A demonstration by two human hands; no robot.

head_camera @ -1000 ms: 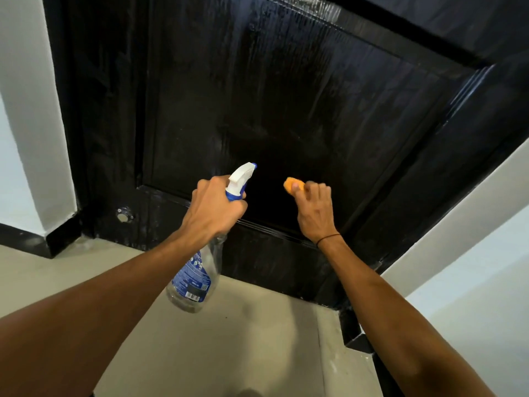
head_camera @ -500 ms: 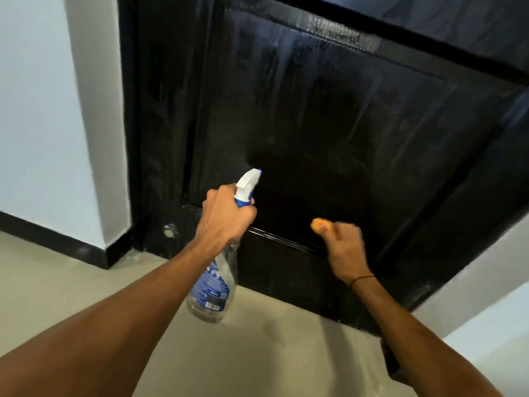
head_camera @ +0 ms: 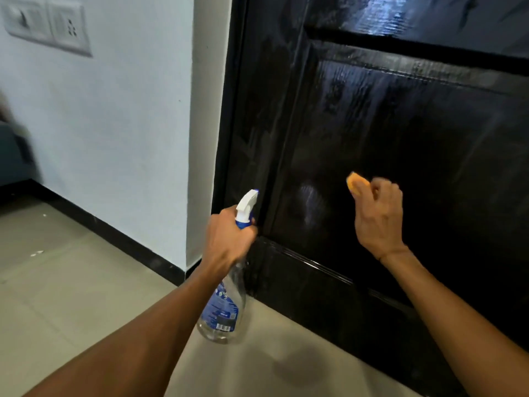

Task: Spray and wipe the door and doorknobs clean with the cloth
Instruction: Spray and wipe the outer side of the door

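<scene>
In the head view, your look has swung left since half a second ago: more of the pale wall (head_camera: 114, 138) shows now, a switch plate (head_camera: 47, 25) has come into view at top left, and the door (head_camera: 415, 167) fills the right side. Your right hand (head_camera: 378, 219) has risen from just above the lower ledge to the middle of the panel. Your left hand (head_camera: 229, 242) sits lower in the picture but has kept the same hold.

Your left grip is wrapped round the neck of the bottle (head_camera: 223, 308), fingers curled just under the white trigger head with its blue collar. The bottle is clear plastic, rounded at the base, with a blue label and a barcode; it hangs tilted above the floor (head_camera: 71, 296), nozzle towards the door's left edge.

Your right grip is curled on the cloth (head_camera: 356, 186), a small orange wad showing past the thumb side, held at the panel; whether it touches the surface is hard to tell.

The door is glossy black with a wood-grain texture, recessed panels and raised mouldings, streaked with wet sheen and a smeared oval patch near the bottle's nozzle. The floor is matt beige tile, and a black skirting (head_camera: 114, 233) runs along the wall.
</scene>
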